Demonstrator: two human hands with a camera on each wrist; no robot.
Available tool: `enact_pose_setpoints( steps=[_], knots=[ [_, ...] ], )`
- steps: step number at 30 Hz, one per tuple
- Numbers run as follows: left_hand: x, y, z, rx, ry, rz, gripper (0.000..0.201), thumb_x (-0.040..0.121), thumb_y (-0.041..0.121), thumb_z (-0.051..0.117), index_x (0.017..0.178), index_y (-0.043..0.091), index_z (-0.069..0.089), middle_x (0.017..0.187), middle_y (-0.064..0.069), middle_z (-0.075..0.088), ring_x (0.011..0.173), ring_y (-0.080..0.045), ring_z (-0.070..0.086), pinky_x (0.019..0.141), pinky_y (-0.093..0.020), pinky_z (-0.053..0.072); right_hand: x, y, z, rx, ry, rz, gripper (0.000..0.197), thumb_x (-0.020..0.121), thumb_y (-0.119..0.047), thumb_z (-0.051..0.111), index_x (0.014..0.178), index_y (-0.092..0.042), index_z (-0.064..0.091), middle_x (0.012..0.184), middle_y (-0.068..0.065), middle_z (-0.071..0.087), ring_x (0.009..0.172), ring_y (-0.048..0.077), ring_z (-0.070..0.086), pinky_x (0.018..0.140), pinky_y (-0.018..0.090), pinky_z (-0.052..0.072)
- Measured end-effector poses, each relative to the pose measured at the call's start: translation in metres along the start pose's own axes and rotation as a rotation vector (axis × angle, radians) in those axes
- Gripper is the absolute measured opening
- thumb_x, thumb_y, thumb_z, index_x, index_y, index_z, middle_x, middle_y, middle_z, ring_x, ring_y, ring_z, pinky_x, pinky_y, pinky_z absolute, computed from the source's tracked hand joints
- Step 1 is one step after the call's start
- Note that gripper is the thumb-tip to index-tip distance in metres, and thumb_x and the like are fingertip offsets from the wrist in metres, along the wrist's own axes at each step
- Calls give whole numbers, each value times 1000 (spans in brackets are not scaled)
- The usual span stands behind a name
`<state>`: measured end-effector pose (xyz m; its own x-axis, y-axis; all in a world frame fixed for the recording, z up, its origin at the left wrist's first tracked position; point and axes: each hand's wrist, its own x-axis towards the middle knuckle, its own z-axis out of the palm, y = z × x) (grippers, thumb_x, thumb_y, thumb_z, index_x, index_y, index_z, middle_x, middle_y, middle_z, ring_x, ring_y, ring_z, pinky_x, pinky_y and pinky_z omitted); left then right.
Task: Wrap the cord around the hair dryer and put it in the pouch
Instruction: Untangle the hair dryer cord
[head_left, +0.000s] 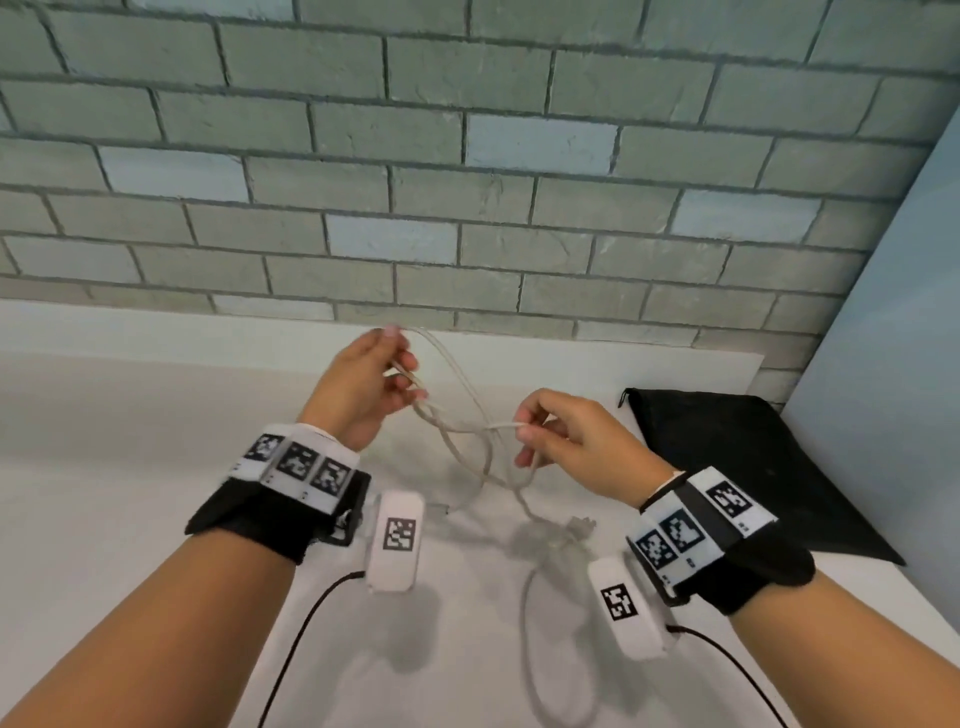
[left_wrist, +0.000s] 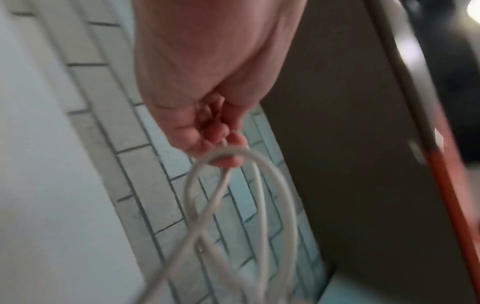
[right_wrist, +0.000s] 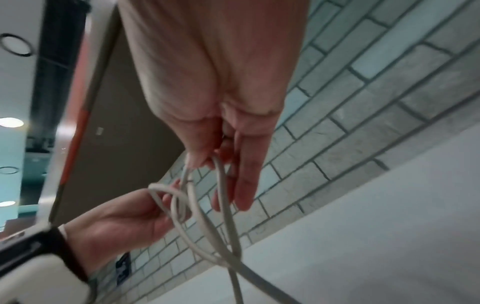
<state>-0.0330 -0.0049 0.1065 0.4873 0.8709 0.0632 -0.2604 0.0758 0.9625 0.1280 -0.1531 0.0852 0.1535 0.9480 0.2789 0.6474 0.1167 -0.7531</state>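
Note:
A pale grey cord (head_left: 467, 431) hangs in loops between my two hands above the white table (head_left: 130, 467). My left hand (head_left: 387, 379) grips several coils of it, seen close in the left wrist view as cord (left_wrist: 233, 185) looped over the fingers (left_wrist: 223, 152). My right hand (head_left: 535, 431) pinches a strand of cord (right_wrist: 207, 205) between thumb and fingers. The cord trails down to the table, where its plug (head_left: 582, 525) lies. The black pouch (head_left: 743, 457) lies flat at the right. No hair dryer shows in any view.
A grey brick wall (head_left: 467, 156) stands behind the table. A pale blue panel (head_left: 909, 338) closes off the right side, just past the pouch. Black sensor cables (head_left: 306, 623) run from my wrist units toward me.

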Motion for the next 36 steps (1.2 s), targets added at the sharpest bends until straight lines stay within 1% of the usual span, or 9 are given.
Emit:
enact_pose_setpoints(
  steps=[6,11,16,18,21,25,28,31,36],
  knots=[
    [1,7,-2,-409,-30,6,33,98,29,33,71,14,45,55,3,61,42,-7,44,52,-18,52,-20,23,-2,2,-303,94,11,88,-15,58,77,-19,60,88,-5,58,99,22,59,95,36,48],
    [-6,5,24,-366,-166,1,32,99,29,31,73,14,45,58,0,61,44,-7,47,57,-20,55,-9,7,8,124,-178,149,8,92,-22,50,90,-15,52,64,7,62,57,10,58,62,29,47],
    [-10,4,32,-292,-185,21,21,98,25,35,89,14,51,80,-5,52,59,-10,50,65,-22,57,-2,-5,6,98,-216,100,18,97,-14,39,86,-13,53,71,2,60,61,7,59,56,26,47],
    [-13,-2,30,-99,-130,54,19,94,32,45,96,14,50,86,-3,50,71,-13,52,72,-26,54,2,-10,0,267,-84,133,20,99,-14,32,85,-11,46,72,8,59,58,14,63,49,26,49],
    [-21,-17,24,498,-35,115,54,78,59,55,116,22,46,113,-1,41,96,-17,54,87,-31,44,8,-18,-9,506,99,163,20,100,-17,28,88,-7,42,74,14,55,56,21,67,44,27,53],
    [-29,-41,21,749,-238,-69,99,59,66,70,140,27,27,126,-1,41,110,-23,54,91,-34,46,16,-33,-17,692,208,123,21,100,-16,28,84,-9,40,78,14,57,61,26,68,57,33,58],
    [-28,-56,12,807,-494,-135,61,73,34,75,126,17,50,106,-4,59,99,-21,61,89,-32,49,23,-43,-36,679,310,55,23,100,-21,30,81,-13,41,72,8,62,55,18,61,51,31,55],
    [-33,-60,9,852,-653,-66,12,81,31,67,92,28,68,75,5,61,71,-8,53,71,-20,41,24,-54,-65,668,348,-2,25,100,-24,27,89,-15,47,66,2,54,56,13,55,47,25,51],
    [-28,-59,15,830,-651,16,10,88,25,57,85,25,66,76,7,58,71,-6,51,72,-20,38,25,-53,-95,236,299,29,30,99,-30,29,110,-25,57,62,-6,41,53,5,42,48,19,36]
  ],
)
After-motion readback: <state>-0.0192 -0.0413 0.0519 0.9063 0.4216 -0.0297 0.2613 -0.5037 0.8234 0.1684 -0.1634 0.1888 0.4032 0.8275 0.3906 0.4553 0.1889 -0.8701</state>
